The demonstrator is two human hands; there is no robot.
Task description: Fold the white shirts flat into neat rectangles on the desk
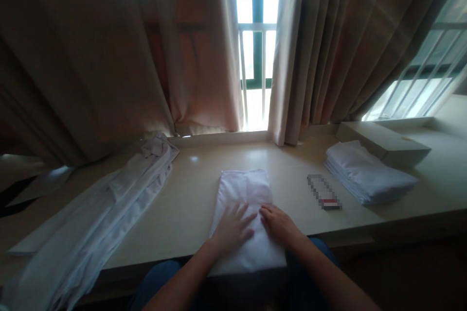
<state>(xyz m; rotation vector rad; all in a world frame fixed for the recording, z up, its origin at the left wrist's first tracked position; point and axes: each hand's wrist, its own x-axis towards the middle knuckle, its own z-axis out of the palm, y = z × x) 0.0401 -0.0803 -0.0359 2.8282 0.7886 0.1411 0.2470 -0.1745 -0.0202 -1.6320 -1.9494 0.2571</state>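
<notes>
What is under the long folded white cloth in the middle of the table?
The long folded white cloth lies flat on the pale beige tabletop, with the left hand and right hand resting on top. Anything between cloth and tabletop is covered.

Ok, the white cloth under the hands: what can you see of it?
The white cloth is thin, smooth fabric folded into a long narrow rectangle, lying flat on the pale counter, its near end at the counter's edge, its far end toward the window. A faint lengthwise crease shows in the far half. The left hand lies flat on its near half, fingers spread; the right hand rests palm down on it beside the left. Nothing else touches it.
</notes>
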